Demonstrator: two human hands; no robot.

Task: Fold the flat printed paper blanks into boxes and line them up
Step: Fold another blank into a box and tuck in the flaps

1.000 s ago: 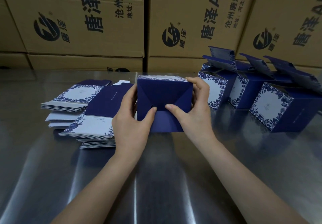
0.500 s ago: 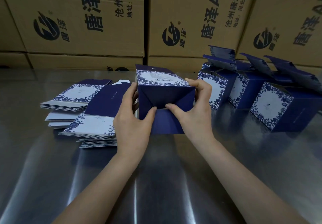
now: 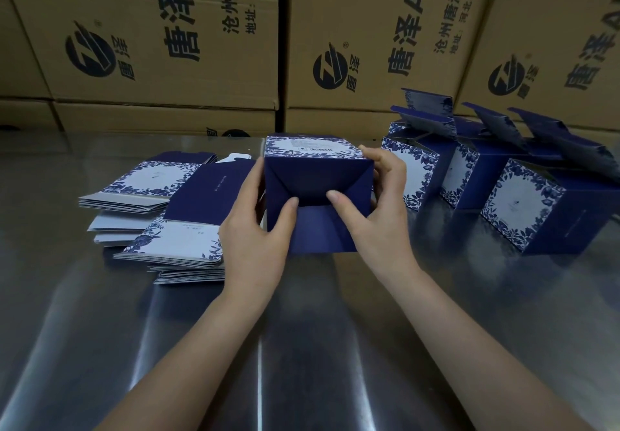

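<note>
A dark blue box [image 3: 315, 179] with a floral white panel on top lies on its side at the table's middle, its bottom flaps facing me. My left hand [image 3: 258, 229] grips its left side, thumb pressing the left triangular flap. My right hand [image 3: 379, 216] grips the right side, thumb on the right flap. One blue flap [image 3: 318, 229] hangs down flat toward me. Stacks of flat printed blanks [image 3: 157, 216] lie to the left. Three folded boxes [image 3: 523, 206] with open lids stand in a row to the right.
Large brown cardboard cartons [image 3: 201, 44] with black printing form a wall behind the table. The steel table [image 3: 302, 346] is shiny and bare in front of my arms.
The box has tipped so its floral top panel shows more. Both thumbs have pushed the side flaps further inward.
</note>
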